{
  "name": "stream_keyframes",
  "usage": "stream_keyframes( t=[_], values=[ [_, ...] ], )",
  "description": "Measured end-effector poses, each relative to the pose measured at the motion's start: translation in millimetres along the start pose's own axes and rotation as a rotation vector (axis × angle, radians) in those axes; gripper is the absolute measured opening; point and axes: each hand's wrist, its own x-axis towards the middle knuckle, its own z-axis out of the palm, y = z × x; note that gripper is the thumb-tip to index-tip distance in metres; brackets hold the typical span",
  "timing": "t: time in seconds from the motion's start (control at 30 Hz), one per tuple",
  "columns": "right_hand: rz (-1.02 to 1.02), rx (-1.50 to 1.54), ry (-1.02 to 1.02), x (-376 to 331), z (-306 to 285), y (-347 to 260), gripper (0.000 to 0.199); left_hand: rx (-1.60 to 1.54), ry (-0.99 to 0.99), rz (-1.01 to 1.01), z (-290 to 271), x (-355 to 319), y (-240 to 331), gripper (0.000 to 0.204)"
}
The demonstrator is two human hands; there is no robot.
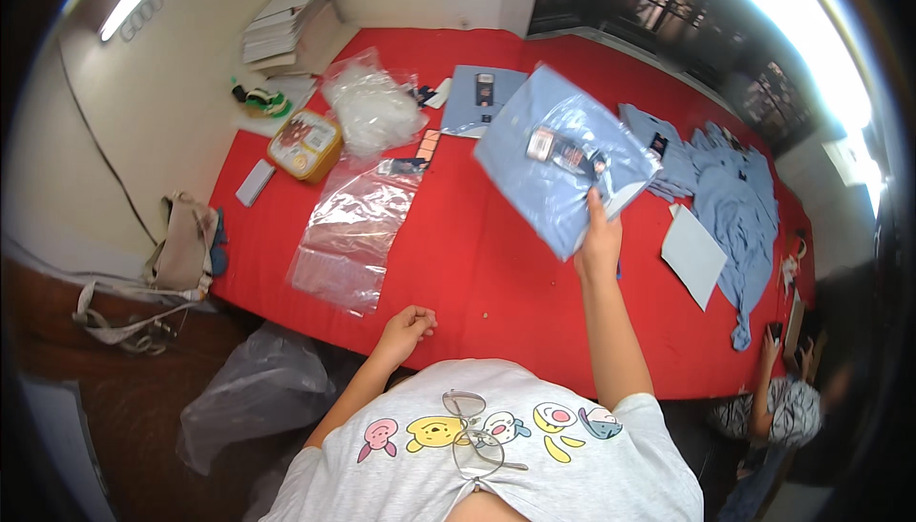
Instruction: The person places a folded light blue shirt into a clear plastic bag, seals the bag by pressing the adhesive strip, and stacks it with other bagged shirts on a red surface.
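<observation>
My right hand grips the lower corner of a folded blue shirt in a clear plastic bag, thumb on top. It holds the packed shirt tilted above the red table. Dark and white tags show through the plastic. Near the front edge of the table, my left hand has its fingers curled in, with nothing visible in them. Beyond that hand lies a flat clear plastic bag. Behind the held shirt, partly covered by it, rests another folded blue shirt with a dark tag.
On the right lie a folded blue shirt, a loose one and a grey-white card. At left stand a yellow tub, a pile of plastic bags, a green tape dispenser and stacked boards. Another person is at far right.
</observation>
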Motion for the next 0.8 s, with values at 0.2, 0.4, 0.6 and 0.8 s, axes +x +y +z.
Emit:
stream_keyframes(
  t=[0.2,0.4,0.6,0.8],
  values=[
    [0.363,0.047,0.028,95.9,29.5,103.3,0.083,0.097,0.125,0.091,-1.1,-10.8,-30.5,0.025],
    [0.686,-0.286,-0.405,-50.6,-5.1,175.9,0.031,0.071,0.025,0.041,-8.9,-5.2,-42.9,0.026],
    [0.715,-0.421,-0.342,-133.9,-99.8,138.7,0.032,0.249,-0.229,0.064,0.3,50.4,-24.1,0.026],
    [0.493,-0.442,0.139,-174.2,-176.1,98.0,0.028,0.353,-0.512,-0.001,40.3,101.0,-9.0,0.026]
  ],
)
